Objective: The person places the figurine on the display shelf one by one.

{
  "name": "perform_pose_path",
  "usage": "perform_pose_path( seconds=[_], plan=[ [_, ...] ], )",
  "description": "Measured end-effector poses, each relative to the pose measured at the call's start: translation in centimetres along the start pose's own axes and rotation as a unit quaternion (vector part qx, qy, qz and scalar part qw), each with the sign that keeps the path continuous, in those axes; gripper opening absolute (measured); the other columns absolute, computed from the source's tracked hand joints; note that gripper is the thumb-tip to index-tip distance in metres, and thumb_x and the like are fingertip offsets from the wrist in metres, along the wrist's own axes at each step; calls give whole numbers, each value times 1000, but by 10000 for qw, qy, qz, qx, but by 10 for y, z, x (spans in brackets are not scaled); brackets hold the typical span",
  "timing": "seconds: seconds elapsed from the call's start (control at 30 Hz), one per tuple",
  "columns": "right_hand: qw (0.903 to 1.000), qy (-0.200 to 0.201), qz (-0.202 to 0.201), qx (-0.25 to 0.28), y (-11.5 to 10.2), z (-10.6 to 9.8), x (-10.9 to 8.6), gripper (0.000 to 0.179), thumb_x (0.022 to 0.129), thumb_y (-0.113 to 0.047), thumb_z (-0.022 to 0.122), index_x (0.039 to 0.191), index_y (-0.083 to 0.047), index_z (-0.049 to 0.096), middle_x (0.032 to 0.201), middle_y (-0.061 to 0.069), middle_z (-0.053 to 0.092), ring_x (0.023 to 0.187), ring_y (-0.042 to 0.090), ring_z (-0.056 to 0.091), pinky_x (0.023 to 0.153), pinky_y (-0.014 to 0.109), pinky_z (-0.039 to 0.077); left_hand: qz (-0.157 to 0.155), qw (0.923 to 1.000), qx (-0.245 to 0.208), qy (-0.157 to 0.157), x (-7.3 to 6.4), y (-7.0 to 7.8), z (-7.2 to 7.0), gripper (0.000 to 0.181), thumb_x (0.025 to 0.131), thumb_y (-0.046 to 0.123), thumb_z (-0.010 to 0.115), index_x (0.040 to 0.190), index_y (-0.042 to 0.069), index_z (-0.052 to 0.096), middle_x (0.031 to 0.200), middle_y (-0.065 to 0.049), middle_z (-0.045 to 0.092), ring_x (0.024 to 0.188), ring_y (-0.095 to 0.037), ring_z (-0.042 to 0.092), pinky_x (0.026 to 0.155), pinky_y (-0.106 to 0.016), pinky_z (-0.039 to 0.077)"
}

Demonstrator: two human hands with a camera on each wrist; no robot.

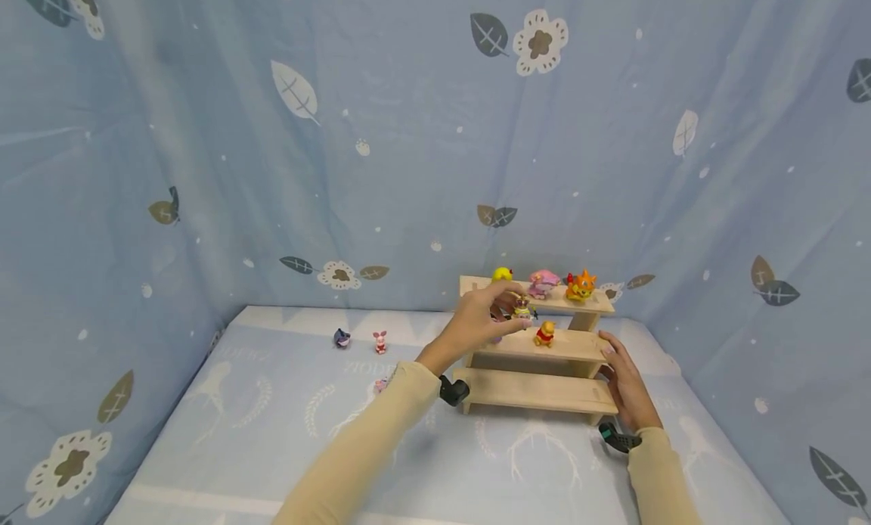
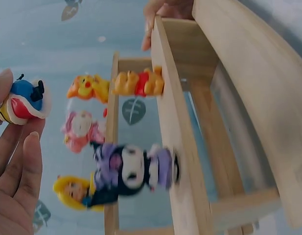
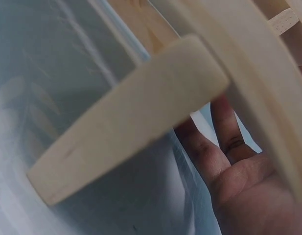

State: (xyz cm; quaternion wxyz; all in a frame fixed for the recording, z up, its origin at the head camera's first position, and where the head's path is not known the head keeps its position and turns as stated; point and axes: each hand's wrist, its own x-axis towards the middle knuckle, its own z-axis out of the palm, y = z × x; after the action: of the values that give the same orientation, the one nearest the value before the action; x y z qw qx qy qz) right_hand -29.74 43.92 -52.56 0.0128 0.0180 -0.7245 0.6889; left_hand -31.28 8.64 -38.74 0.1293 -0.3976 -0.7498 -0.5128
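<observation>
In the head view my left hand (image 1: 476,318) pinches a small figurine (image 1: 522,309) above the middle tier of a three-tier wooden shelf (image 1: 537,391). The left wrist view shows this figurine (image 2: 27,102) with a blue rounded part and a red, white-trimmed cape, between thumb and fingers. At the shelf's right end, my right hand (image 1: 627,383) grips the middle tier's edge; some of its fingers are hidden behind wood in the right wrist view. A Pooh figurine (image 1: 544,334) and a purple-and-black figurine (image 2: 133,167) stand on the middle tier.
Yellow-haired (image 1: 502,274), pink (image 1: 543,283) and orange (image 1: 581,286) figurines stand on the top tier. Left of the shelf, a dark blue figurine (image 1: 342,338) and a Piglet figurine (image 1: 380,342) stand on the cloth, with a pink one (image 1: 381,385) partly behind my left sleeve. Patterned curtains (image 1: 408,132) surround the table.
</observation>
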Motion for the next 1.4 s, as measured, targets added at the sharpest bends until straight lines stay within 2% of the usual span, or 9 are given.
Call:
perform_pose_path(
  seconds=[0.13,0.33,0.47,0.6,0.83,0.9,1.1,1.27,1.4],
  plan=[
    [10000,9,-67,57,-2,-4,1,62,111,-46,39,166,-26,16,165,14,13,137,27,34,93,20,46,95,9999,-98,-66,9,8,16,44,89,23,83,128,15,64,107,4,72,88,-2,67,74,-19,55],
    [9998,102,14,142,0,-3,-2,60,111,-46,40,165,-28,19,164,12,16,135,23,36,94,19,44,149,9990,-402,-127,20,22,36,43,90,20,83,127,9,63,111,2,71,93,-4,67,78,-21,56],
    [9998,115,29,187,0,-1,-3,61,111,-46,41,165,-27,19,163,12,16,134,22,36,94,18,44,200,9993,-190,-257,26,24,47,42,90,21,82,126,11,64,110,4,71,91,-2,67,77,-16,54],
    [9997,131,-2,218,-1,-1,-1,61,111,-45,41,165,-26,19,163,12,17,132,21,38,94,20,44,226,9990,-71,-367,31,26,55,40,90,21,83,124,12,64,109,2,70,90,-6,68,78,-17,54],
    [9997,71,41,234,-1,-1,0,59,111,-45,43,163,-29,22,160,8,21,127,19,41,95,23,45,138,9982,133,-562,36,28,66,40,92,21,81,125,11,62,111,0,70,92,-5,67,84,-21,54],
    [9996,87,32,248,-1,-2,0,58,111,-45,43,163,-30,23,161,7,21,128,19,40,96,23,43,78,9980,184,-598,38,28,70,41,93,22,80,127,11,61,112,1,69,93,-3,66,84,-18,53],
    [9996,140,21,249,-1,-4,1,53,111,-45,42,161,-34,27,164,6,18,131,19,38,98,24,43,-33,9979,92,-646,39,23,85,41,94,23,78,128,9,61,108,2,68,92,-1,64,80,-14,52],
    [9997,67,19,222,-1,-2,2,55,112,-44,40,162,-31,24,165,9,15,133,24,36,96,25,44,-148,9962,575,-630,35,17,92,41,94,25,78,128,10,62,106,3,69,91,-6,66,79,-9,46],
    [9998,73,33,164,-1,-1,1,56,111,-45,40,163,-30,23,167,10,12,135,25,34,98,26,42,-92,9924,996,-715,36,13,95,40,95,27,77,129,12,62,110,3,70,94,-7,67,79,-7,44]
  ],
)
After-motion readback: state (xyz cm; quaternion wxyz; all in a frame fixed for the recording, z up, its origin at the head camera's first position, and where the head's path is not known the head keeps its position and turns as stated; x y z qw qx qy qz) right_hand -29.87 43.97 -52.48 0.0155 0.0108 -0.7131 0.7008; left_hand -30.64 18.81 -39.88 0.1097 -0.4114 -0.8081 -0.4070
